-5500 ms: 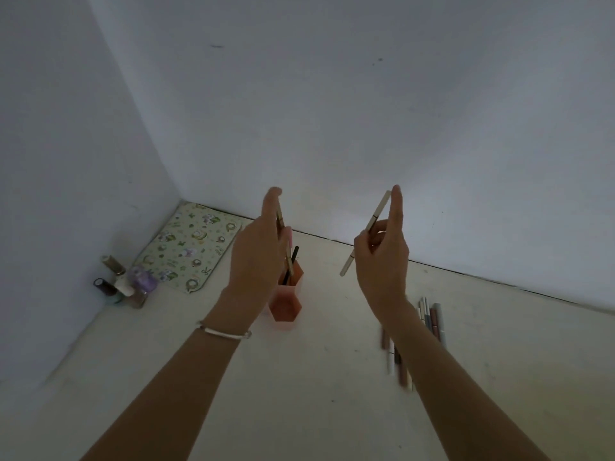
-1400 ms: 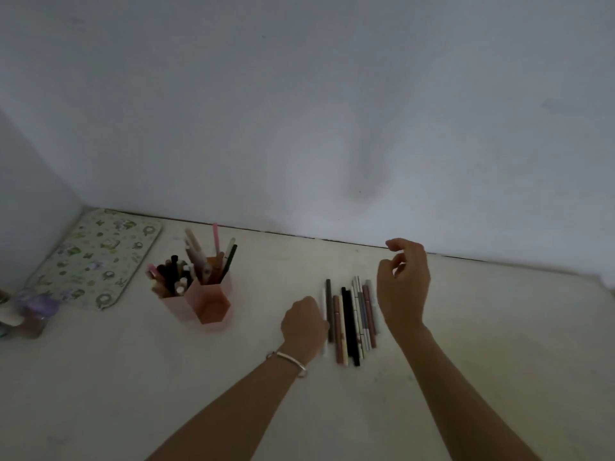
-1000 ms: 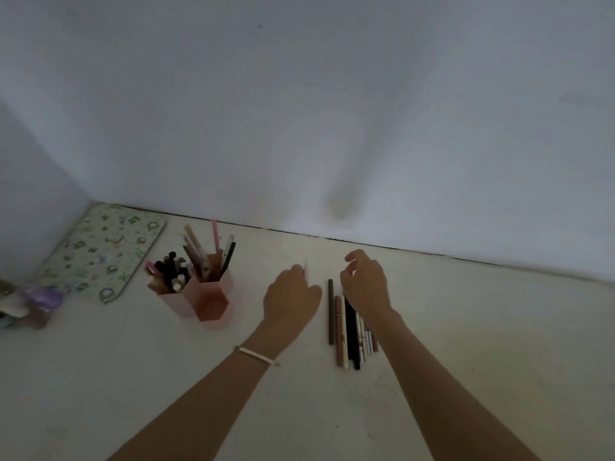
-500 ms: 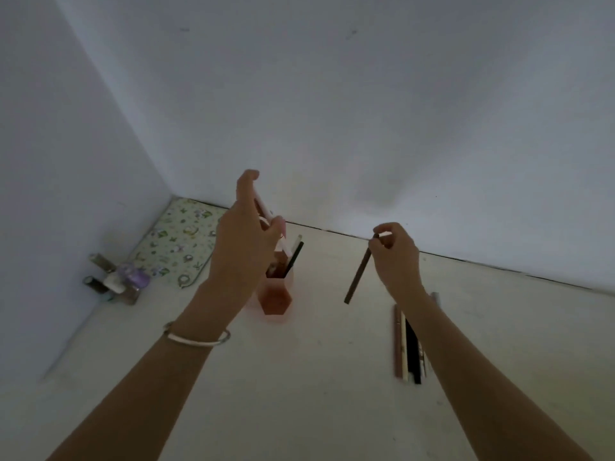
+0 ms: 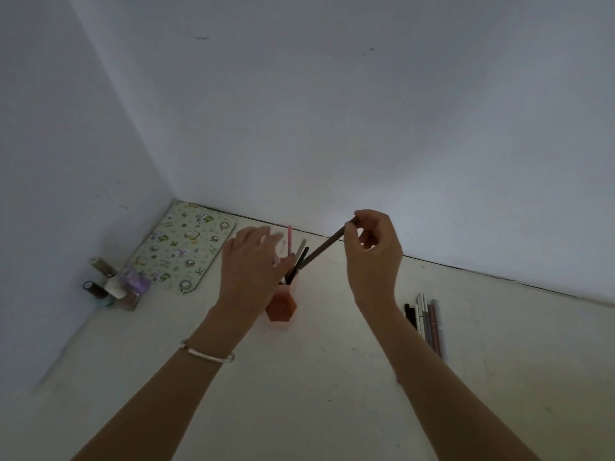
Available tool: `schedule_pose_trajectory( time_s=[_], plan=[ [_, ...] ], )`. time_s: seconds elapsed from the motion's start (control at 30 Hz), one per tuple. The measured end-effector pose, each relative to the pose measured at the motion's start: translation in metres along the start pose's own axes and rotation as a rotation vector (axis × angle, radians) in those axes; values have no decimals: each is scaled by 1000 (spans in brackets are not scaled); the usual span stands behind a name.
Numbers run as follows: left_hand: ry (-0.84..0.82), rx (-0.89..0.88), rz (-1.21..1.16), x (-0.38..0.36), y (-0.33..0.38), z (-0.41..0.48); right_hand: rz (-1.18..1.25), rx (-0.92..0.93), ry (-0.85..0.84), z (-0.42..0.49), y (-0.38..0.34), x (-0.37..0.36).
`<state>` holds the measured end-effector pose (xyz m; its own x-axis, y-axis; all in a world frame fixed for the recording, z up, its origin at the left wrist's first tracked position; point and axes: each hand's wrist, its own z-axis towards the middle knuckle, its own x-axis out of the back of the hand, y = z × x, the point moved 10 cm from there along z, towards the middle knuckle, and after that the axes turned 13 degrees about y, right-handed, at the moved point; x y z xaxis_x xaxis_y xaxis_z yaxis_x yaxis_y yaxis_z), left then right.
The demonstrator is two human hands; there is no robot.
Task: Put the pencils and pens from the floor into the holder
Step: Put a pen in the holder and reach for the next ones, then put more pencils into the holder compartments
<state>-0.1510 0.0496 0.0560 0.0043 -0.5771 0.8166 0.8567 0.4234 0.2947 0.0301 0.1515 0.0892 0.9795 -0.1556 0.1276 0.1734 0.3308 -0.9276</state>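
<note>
A pink hexagonal holder (image 5: 282,304) stands on the pale floor with several pens in it, among them a pink pen (image 5: 289,239) and a black pen (image 5: 299,264). My left hand (image 5: 249,271) hovers over the holder's left side, covering part of it; its fingers are blurred and spread, with nothing clearly in them. My right hand (image 5: 374,257) pinches the top end of a brown pencil (image 5: 324,246), which slants down to the left with its lower tip at the holder's mouth. A row of several pens (image 5: 429,322) lies on the floor to the right.
A flower-patterned mat (image 5: 181,251) lies in the corner at the back left. A cluster of small bottles (image 5: 116,287) stands by the left wall. White walls close the space at the left and back.
My left hand has dropped onto the holder and its fingers have spread. My right hand has carried the brown pencil left and up, so its tip now points into the holder.
</note>
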Motion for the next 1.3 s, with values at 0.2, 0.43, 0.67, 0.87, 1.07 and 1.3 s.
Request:
schedule_pose_trajectory(
  time_s=[0.2,0.43,0.67,0.87,1.07,1.3],
  plan=[
    [262,169,-302,70,-28,23,-173,289,-165,-42,-5,-41],
    [237,225,-404,84,-23,24,-389,592,-329,-77,11,-70],
    [-141,68,-530,16,117,-26,-278,370,92,16,-7,37],
    [-717,305,-321,-131,166,-122,-337,261,209,51,18,130],
    [-722,363,-178,-164,181,-142,-431,225,220,52,56,180],
    [-744,492,-191,-180,176,-144,-435,165,195,50,86,189]
  ],
)
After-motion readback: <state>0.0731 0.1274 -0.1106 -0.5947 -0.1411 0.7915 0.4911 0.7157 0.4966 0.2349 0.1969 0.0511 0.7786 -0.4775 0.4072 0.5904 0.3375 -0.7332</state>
